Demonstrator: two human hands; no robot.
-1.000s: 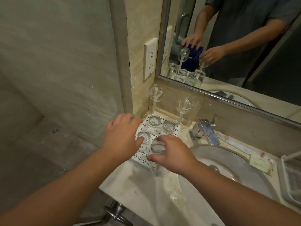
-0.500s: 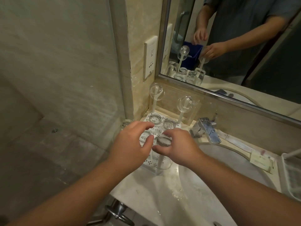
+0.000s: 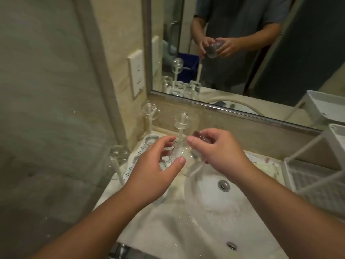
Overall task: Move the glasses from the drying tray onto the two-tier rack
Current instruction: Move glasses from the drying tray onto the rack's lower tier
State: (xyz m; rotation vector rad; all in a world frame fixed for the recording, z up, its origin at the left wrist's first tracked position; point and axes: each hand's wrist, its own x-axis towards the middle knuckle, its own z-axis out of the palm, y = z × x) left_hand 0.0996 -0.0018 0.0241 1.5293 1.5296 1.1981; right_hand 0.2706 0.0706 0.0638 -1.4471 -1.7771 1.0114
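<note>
Both hands are gripping one glass point(image 3: 183, 159) (left point(image 3: 156, 171), right point(image 3: 220, 150)); the rack point(image 3: 317, 176) is lying rightward, nearer the right hand.

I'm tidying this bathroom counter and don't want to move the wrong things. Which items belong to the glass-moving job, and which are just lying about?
Part of the job:
held glass, gripped by left hand and right hand
drying tray
glass on tray
white rack

Just lying about:
sink
mirror
wall socket
paper sachets
</note>
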